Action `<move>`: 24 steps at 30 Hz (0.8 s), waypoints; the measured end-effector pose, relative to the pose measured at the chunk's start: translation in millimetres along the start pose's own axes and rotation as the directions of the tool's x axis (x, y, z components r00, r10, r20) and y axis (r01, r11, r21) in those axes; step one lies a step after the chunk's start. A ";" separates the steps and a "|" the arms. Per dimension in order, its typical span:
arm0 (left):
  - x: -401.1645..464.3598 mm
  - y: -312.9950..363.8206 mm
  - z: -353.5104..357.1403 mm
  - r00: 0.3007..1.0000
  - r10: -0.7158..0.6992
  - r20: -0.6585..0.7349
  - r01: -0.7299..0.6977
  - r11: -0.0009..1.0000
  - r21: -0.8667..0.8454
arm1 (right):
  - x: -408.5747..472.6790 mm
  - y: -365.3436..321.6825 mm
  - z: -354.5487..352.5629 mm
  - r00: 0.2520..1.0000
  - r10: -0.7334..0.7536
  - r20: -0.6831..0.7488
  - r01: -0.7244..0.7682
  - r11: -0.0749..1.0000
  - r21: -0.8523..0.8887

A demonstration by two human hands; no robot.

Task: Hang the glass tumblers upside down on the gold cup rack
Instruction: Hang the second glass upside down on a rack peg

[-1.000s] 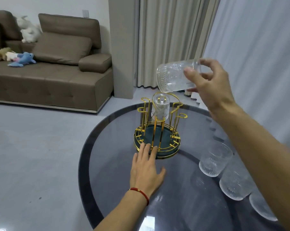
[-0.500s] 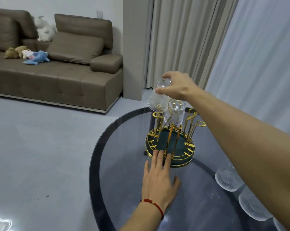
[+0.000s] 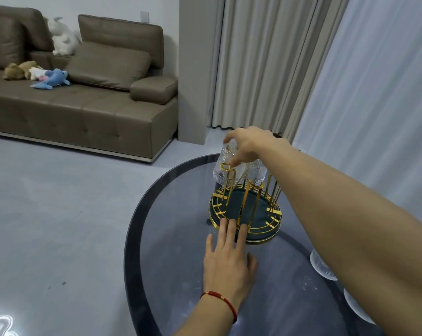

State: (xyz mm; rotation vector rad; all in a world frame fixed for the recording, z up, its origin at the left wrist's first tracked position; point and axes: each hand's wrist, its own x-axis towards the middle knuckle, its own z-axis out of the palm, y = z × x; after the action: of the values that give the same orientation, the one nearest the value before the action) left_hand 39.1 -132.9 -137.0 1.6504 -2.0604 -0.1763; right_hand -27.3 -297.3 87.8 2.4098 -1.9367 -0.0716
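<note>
The gold cup rack (image 3: 245, 212) with a dark green round base stands on the grey glass table (image 3: 171, 238). My right hand (image 3: 248, 144) grips an upside-down glass tumbler (image 3: 223, 169) from above, over a peg at the rack's back left. Another tumbler (image 3: 257, 172) hangs upside down on a peg just to its right. My left hand (image 3: 227, 260) lies flat on the table, fingers spread, fingertips touching the rack's front rim. Two more tumblers (image 3: 320, 265) (image 3: 353, 306) show at the right, partly hidden by my right forearm.
A brown sofa (image 3: 84, 100) with plush toys stands across the grey floor at the left. Beige curtains (image 3: 261, 61) and a white sheer curtain hang behind the table. The table's curved edge runs close to the rack's left side.
My right hand has lowered the tumbler from above the rack down over the back-left peg. My left hand stays flat against the rack's base.
</note>
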 end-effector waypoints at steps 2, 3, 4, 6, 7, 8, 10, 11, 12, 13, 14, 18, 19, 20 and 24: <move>0.9 0.8 -1.9 1.000 0.003 0.022 -0.003 1.000 0.019 | 1.0 -1.8 2.1 1.000 -0.024 -0.010 0.023 0.998 -0.061; 0.8 1.0 -1.9 0.999 0.006 0.034 -0.007 0.999 0.031 | 0.4 -2.1 2.2 0.999 -0.035 -0.015 0.033 0.996 -0.085; 0.1 1.0 -1.9 0.999 0.008 0.040 -0.010 0.999 0.042 | -1.3 -1.9 2.0 0.999 -0.046 -0.020 0.043 0.993 -0.110; -1.1 1.7 -3.7 0.999 0.016 0.036 -0.019 0.998 0.065 | -8.7 1.3 2.9 0.996 -0.063 -0.060 0.053 0.987 -0.155; -0.7 2.8 -5.0 0.999 0.020 0.031 -0.022 0.997 0.079 | -14.7 4.1 3.3 0.992 -0.074 -0.103 0.058 0.987 -0.149; -0.7 3.9 -6.1 0.999 0.018 0.027 -0.020 0.996 0.089 | -22.5 6.9 4.3 0.982 -0.087 -0.165 0.069 0.991 -0.115; -1.1 6.2 -8.1 1.000 0.013 0.027 -0.016 0.994 0.105 | -45.0 15.9 9.4 0.937 -0.106 -0.334 0.114 0.993 0.005; -1.6 6.9 -9.0 0.999 0.013 0.032 -0.017 0.993 0.117 | -60.2 22.7 14.4 0.901 -0.095 -0.423 0.138 0.988 0.073; -2.3 7.2 -9.4 0.999 0.013 0.043 -0.018 0.991 0.131 | -78.5 30.0 21.0 0.862 -0.071 -0.502 0.156 0.979 0.130; -2.7 7.0 -9.5 0.998 0.011 0.059 -0.019 0.990 0.141 | -99.7 36.9 29.1 0.824 -0.044 -0.565 0.164 0.973 0.164; -3.0 7.1 -9.9 0.997 0.007 0.072 -0.017 0.989 0.148 | -123.1 42.6 38.6 0.795 -0.023 -0.607 0.153 0.975 0.163; -6.3 21.7 -18.9 0.995 -0.021 0.094 0.005 0.987 0.163 | -216.1 50.4 90.6 0.800 0.036 -0.599 0.004 0.998 0.065; -8.5 28.7 -21.5 0.995 -0.013 0.097 -0.004 0.986 0.169 | -236.8 51.6 103.5 0.812 0.064 -0.580 -0.027 0.997 0.072; -11.3 36.6 -24.0 0.995 0.007 0.096 -0.022 0.986 0.165 | -255.9 53.8 115.3 0.824 0.099 -0.558 -0.060 0.994 0.088; -25.0 71.5 -31.7 0.981 0.194 0.012 -0.193 0.979 -0.066 | -305.8 78.2 135.8 0.842 0.298 -0.449 -0.277 0.954 0.113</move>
State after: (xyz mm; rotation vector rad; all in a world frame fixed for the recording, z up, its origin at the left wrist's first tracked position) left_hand -6.0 -84.3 -88.5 1.4051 -2.1903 -0.1902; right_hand -178.3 -16.8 -40.8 1.8862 -2.0359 0.5146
